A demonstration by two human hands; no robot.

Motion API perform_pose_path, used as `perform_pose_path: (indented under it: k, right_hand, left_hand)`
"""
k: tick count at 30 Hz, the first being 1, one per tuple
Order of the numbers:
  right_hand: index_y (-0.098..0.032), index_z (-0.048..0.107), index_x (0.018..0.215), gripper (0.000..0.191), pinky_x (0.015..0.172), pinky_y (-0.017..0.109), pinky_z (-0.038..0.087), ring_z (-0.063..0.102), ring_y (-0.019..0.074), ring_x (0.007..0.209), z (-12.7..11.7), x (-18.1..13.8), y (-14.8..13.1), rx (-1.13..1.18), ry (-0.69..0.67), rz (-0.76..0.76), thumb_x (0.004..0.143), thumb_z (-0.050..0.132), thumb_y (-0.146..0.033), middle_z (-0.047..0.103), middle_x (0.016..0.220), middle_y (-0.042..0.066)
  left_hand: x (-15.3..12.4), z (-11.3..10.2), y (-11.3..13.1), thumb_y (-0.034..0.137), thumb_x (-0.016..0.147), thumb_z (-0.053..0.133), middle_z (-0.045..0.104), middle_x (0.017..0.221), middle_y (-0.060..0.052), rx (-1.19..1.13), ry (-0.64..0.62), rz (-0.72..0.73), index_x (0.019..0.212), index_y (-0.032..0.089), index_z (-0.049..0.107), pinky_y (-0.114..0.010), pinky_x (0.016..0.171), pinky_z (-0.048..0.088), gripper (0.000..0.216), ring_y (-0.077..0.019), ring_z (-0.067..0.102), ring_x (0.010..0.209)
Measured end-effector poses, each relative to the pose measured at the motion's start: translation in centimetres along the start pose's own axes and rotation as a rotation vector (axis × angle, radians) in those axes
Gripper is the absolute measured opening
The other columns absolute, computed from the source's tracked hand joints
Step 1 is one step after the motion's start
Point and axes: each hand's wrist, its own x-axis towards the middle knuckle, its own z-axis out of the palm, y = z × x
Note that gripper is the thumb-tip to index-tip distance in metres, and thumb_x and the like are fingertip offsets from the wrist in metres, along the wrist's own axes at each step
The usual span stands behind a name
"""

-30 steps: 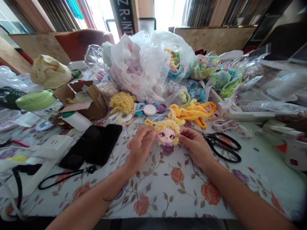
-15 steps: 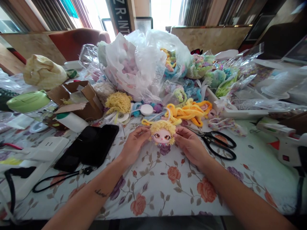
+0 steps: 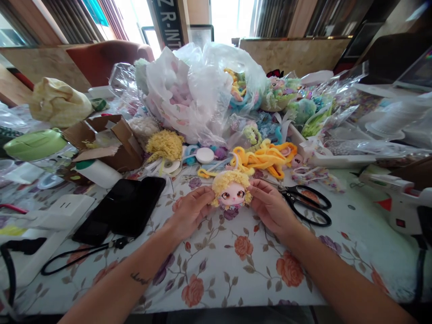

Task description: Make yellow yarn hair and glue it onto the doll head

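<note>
L hand (image 3: 192, 209) & R hand (image 3: 272, 204) each pinch 1 side of 1 curly-haired doll (image 3: 232, 193), btwn them, low over the worktop (image 3: 216, 252), face twd camera; can't tell if it touches down; step looks like steadying or adjusting the curls; next move prob. calls for a light, even pinch; just R, 1 pr. scissors (image 3: 289, 194); L, 2 black phones (image 3: 148, 204); beyond, 1 yellow wool tuft (image 3: 165, 146), orange strips (image 3: 259, 159) (tangled, can't count); far R, 1 glue gun (image 3: 401, 202).
</note>
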Motion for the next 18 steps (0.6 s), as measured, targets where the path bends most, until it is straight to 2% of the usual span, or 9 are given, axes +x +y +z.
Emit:
perform_pose_path:
  k: [4, 9, 11, 15, 18]
  right_hand:
    - [-0.020, 0.058, 0.073, 0.020, 0.055, 0.021, 0.037, 0.046, 0.0080, 0.062, 0.2, -0.2, 0.1, -0.004, -0.015, 0.008, 0.068, 0.075, -0.029, 0.051, 0.072, -0.004]
    - [-0.019, 0.059, 0.072, 0.020, 0.064, 0.023, 0.043, 0.052, 0.0092, 0.067, 0.3, -0.1, 0.2, 0.036, -0.009, 0.036, 0.066, 0.076, -0.029, 0.056, 0.074, -0.003]
    - [-0.019, 0.059, 0.072, 0.023, 0.066, 0.025, 0.044, 0.053, 0.0101, 0.067, 0.4, -0.1, 0.2, 0.038, 0.003, 0.071, 0.064, 0.077, -0.030, 0.057, 0.074, -0.003]
    - [-0.020, 0.059, 0.072, 0.025, 0.059, 0.025, 0.044, 0.054, 0.0115, 0.065, 0.4, -0.2, 0.1, -0.028, 0.010, 0.110, 0.064, 0.077, -0.036, 0.058, 0.073, -0.002]
    - [-0.021, 0.060, 0.074, 0.025, 0.059, 0.026, 0.044, 0.054, 0.0124, 0.065, 0.4, -0.4, 0.2, -0.165, 0.015, 0.078, 0.069, 0.073, -0.042, 0.057, 0.071, -0.001]
  left_hand:
    - [-0.1, 0.1, -0.1, 0.029, 0.076, 0.063, 0.055, 0.082, 0.001, -0.027, -0.015, 0.031, 0.079, 0.019, 0.050, -0.031, 0.075, 0.053, 0.017, -0.0121, 0.059, 0.075]
    - [-0.3, 0.1, -0.1, 0.033, 0.078, 0.059, 0.058, 0.087, 0.000, 0.173, 0.067, 0.129, 0.088, 0.022, 0.050, -0.025, 0.064, 0.051, 0.017, -0.0116, 0.059, 0.072]
    - [-0.2, -0.1, -0.2, 0.034, 0.080, 0.058, 0.060, 0.094, -0.001, 0.237, 0.085, 0.170, 0.089, 0.023, 0.051, -0.024, 0.065, 0.050, 0.016, -0.0128, 0.060, 0.077]
    - [0.1, -0.7, -0.4, 0.030, 0.080, 0.060, 0.058, 0.116, -0.005, 0.313, 0.106, 0.335, 0.101, 0.025, 0.054, -0.026, 0.082, 0.049, 0.022, -0.0174, 0.058, 0.105]
    - [0.2, -0.9, -0.2, 0.025, 0.079, 0.061, 0.059, 0.117, -0.005, 0.407, 0.135, 0.521, 0.107, 0.023, 0.057, -0.031, 0.094, 0.046, 0.028, -0.0182, 0.055, 0.111]
